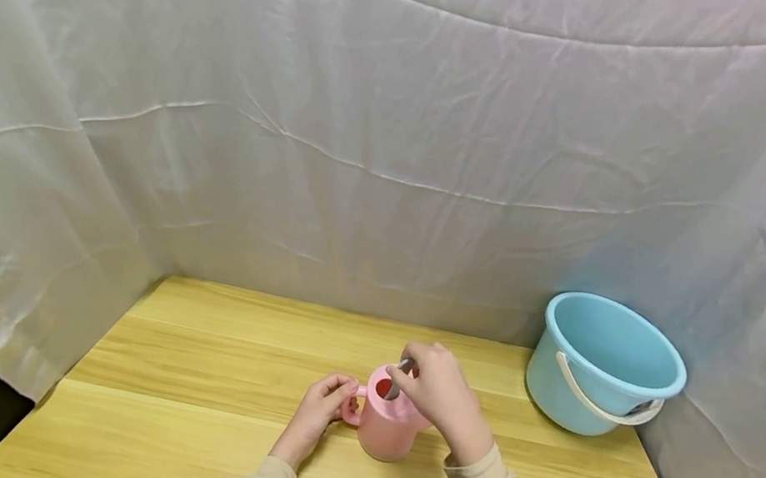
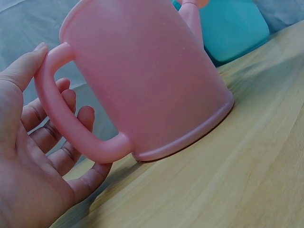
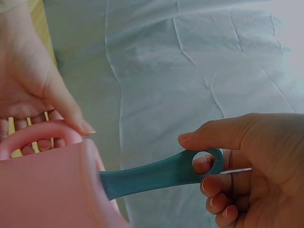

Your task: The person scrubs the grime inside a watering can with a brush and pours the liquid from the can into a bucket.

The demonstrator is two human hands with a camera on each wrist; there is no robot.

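Note:
A pink watering can (image 1: 386,436) stands upright on the wooden table, its round top opening showing in the head view. My left hand (image 1: 317,416) grips the can's loop handle (image 2: 59,111), thumb on its upper part and fingers curled behind it. With thumb and fingers my right hand (image 1: 440,397) pinches a flat teal handle (image 3: 152,176) at its ring-shaped end, above the can. The handle's other end goes down into the can's opening, so what it belongs to is hidden. Part of the spout (image 2: 191,21) shows in the left wrist view.
A light blue bucket (image 1: 542,380) with a white carrying handle (image 1: 574,389) stands at the table's back right. Grey cloth (image 1: 355,226) hangs behind the wooden table (image 1: 207,379) and along both sides.

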